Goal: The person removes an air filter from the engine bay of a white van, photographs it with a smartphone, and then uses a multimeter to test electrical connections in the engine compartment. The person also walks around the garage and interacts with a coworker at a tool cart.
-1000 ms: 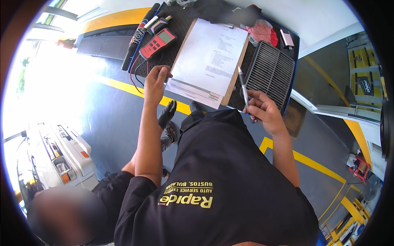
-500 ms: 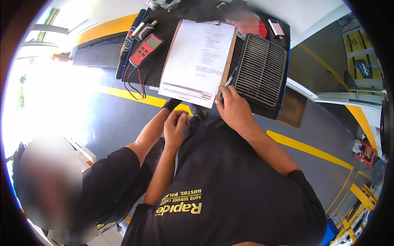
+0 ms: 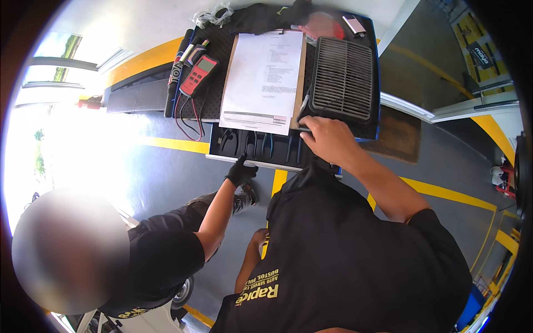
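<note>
My right hand (image 3: 332, 140) is at the near edge of a tool cart top, by the lower right corner of a clipboard (image 3: 300, 91). Its thumb and fingers close around something dark that I cannot make out. Printed sheets (image 3: 261, 83) lie on the clipboard, and a pen (image 3: 303, 105) rests along its right side. To the right sits a dark, ribbed rectangular air filter (image 3: 342, 77). My left hand (image 3: 259, 237) hangs low beside my shirt, its fingers mostly hidden. A co-worker's black-gloved hand (image 3: 241, 171) is at the front of an open drawer (image 3: 282, 165) holding several pliers (image 3: 251, 143).
A red handheld tester (image 3: 199, 76) with cable leads lies on the cart's left, beside markers (image 3: 187, 54) and a long dark tube (image 3: 173, 83). Black cloth (image 3: 261, 19), a plastic bag (image 3: 214, 15) and a small pink box (image 3: 353, 25) are at the back. The co-worker (image 3: 161, 250) stands left.
The drawer beneath the cart top has slid open towards us, with the co-worker's gloved hand at its front. My left hand has dropped down beside my body. My right hand stays by the clipboard's corner.
</note>
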Action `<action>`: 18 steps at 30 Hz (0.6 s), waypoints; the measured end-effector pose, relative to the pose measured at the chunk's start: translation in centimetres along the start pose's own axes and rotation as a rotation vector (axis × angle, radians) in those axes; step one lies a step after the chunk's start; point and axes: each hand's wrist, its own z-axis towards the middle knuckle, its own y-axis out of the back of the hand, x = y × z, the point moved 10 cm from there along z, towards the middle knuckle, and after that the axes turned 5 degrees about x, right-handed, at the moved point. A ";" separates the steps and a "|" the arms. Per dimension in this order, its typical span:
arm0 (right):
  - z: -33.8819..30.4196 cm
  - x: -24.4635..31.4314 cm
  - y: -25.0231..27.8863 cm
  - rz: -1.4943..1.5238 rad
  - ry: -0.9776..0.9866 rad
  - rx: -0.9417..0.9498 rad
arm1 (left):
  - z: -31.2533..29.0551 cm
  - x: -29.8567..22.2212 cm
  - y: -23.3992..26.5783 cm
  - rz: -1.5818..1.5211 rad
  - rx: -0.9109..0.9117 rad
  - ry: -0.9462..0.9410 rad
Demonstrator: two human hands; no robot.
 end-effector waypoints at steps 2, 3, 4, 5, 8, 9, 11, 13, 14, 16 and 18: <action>-2.4 -0.9 -0.3 0.032 -0.004 -0.017 | 0.5 -0.7 -0.4 -0.162 -0.040 -0.079; -3.7 -1.3 -0.8 0.041 -0.005 -0.001 | 0.8 -1.1 -0.6 -0.253 -0.049 -0.111; -5.1 -1.9 -1.5 0.044 -0.027 0.030 | 1.2 -1.6 -0.7 -0.307 -0.058 -0.128; -6.5 -2.2 -1.8 0.093 -0.023 0.031 | 1.4 -2.0 -0.7 -0.362 -0.067 -0.147; -11.3 -2.8 -3.1 0.195 -0.046 0.059 | 1.2 -3.0 -1.6 -0.380 -0.075 -0.254; -12.6 -3.0 -3.6 0.199 -0.050 0.083 | 0.7 -3.3 -2.1 -0.347 -0.083 -0.341; -15.4 -3.2 -4.3 0.217 -0.062 0.144 | 0.0 -1.2 -4.0 -0.370 -0.062 -0.283; -17.6 -3.2 -4.1 0.204 -0.032 0.183 | -1.2 1.3 -5.3 -0.374 -0.108 -0.285; -18.1 -3.6 -4.0 0.186 -0.033 0.206 | -1.5 3.0 -6.2 -0.355 -0.122 -0.239; -19.0 -4.8 -3.2 0.205 -0.049 0.243 | -1.6 7.2 -8.8 -0.338 -0.072 -0.101; -19.4 -6.7 -2.1 0.175 -0.084 0.299 | -2.2 11.6 -11.2 -0.315 -0.100 0.005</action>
